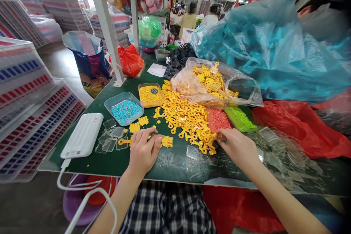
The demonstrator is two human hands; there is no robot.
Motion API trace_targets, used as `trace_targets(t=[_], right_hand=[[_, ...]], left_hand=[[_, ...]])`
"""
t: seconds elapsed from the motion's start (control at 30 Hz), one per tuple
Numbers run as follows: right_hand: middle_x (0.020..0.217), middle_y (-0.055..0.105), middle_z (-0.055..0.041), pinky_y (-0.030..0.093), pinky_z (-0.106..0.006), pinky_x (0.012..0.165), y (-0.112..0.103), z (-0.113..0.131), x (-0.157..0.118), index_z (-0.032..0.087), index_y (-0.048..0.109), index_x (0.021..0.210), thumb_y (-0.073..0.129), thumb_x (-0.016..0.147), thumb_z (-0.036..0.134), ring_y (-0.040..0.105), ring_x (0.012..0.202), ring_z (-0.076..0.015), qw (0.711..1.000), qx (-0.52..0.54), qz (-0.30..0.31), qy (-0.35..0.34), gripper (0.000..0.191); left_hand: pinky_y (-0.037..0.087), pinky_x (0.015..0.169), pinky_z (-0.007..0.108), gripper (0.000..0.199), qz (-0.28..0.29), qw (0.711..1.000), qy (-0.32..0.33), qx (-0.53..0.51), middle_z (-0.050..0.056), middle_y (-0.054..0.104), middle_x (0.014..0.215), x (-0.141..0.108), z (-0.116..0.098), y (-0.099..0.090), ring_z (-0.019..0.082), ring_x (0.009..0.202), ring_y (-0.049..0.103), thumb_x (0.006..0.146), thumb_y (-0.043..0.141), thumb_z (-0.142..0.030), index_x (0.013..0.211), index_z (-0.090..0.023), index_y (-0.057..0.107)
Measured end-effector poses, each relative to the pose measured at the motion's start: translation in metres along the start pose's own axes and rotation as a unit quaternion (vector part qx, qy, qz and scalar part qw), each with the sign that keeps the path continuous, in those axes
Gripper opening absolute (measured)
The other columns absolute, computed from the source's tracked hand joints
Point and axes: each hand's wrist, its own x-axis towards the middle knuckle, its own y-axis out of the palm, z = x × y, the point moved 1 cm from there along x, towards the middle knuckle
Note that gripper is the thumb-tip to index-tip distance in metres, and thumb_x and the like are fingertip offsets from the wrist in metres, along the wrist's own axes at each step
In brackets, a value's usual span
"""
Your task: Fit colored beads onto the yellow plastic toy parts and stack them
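Pieces [167, 141] are being covered by the left hand [143, 150], the pile [189, 114] reached by the right hand [240, 149], fingers bent; whether anything is being gripped cannot be told.

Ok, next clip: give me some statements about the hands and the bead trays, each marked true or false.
1. The right hand is at the near edge of the pile of yellow pieces. True.
2. The blue beads and the yellow beads share one tray. False: the blue beads are in their own tray, beside the yellow ones.
3. A white cable is plugged into the white ribbed device. True.
4. The left hand is inside a red bag. False: it is low over the table, at some flat yellow parts.
5. The red beads lie between the pile and the green beads. True.
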Motion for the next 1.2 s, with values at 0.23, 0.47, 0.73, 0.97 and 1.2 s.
trace_targets(t=[0.23,0.47,0.73,0.97,1.2], right_hand=[[0.078,0.066,-0.0033,0.046,-0.028,0.062,-0.017,0.039,0.008,0.022,0.06,0.086,0.053,0.088,0.03,0.059,0.068,-0.0171,0.94,0.339,-0.041,-0.004,0.011],[0.074,0.064,-0.0021,0.05,-0.028,0.069,-0.01,0.092,0.018,0.021,0.057,0.075,0.06,0.083,0.035,0.062,0.071,-0.0163,0.811,0.582,0.06,0.011,0.016],[0.077,0.065,-0.0013,0.05,-0.027,0.072,0.002,0.112,0.022,0.021,0.058,0.076,0.067,0.082,0.042,0.062,0.075,-0.0145,0.728,0.67,0.139,-0.031,0.023],[0.085,0.068,-0.0038,0.05,-0.03,0.073,0.006,0.076,0.022,0.023,0.063,0.089,0.054,0.093,0.035,0.064,0.079,-0.0173,0.872,0.476,0.096,-0.063,0.016],[0.099,0.068,-0.0106,0.048,-0.042,0.082,0.005,0.064,0.029,0.021,0.068,0.096,0.05,0.096,0.036,0.058,0.094,-0.026,0.966,0.2,0.06,-0.152,0.023]], left_hand=[[0.044,0.081,0.034,0.038,0.036,0.999,0.003,-0.015,0.008,0.065,0.093,0.0,-0.002,0.004,0.02,0.09,0.06,0.102,0.037,-0.029,0.089,-0.019,0.071],[0.048,0.089,0.035,0.039,0.174,0.972,0.011,-0.159,0.01,0.068,0.112,0.0,-0.003,0.005,0.022,0.104,0.062,0.098,0.046,-0.044,0.125,-0.018,0.058],[0.048,0.083,0.035,0.042,0.224,0.952,0.013,-0.21,0.007,0.072,0.109,-0.005,-0.002,0.011,0.021,0.094,0.066,0.092,0.06,-0.044,0.126,-0.02,0.056],[0.043,0.073,0.032,0.036,0.115,0.988,0.014,-0.107,0.003,0.07,0.082,-0.003,0.001,0.012,0.018,0.076,0.06,0.088,0.06,-0.051,0.1,-0.019,0.069],[0.04,0.069,0.03,0.028,0.076,0.991,0.017,-0.11,0.0,0.069,0.075,0.001,-0.002,0.01,0.015,0.071,0.058,0.097,0.053,-0.036,0.081,-0.021,0.07]])
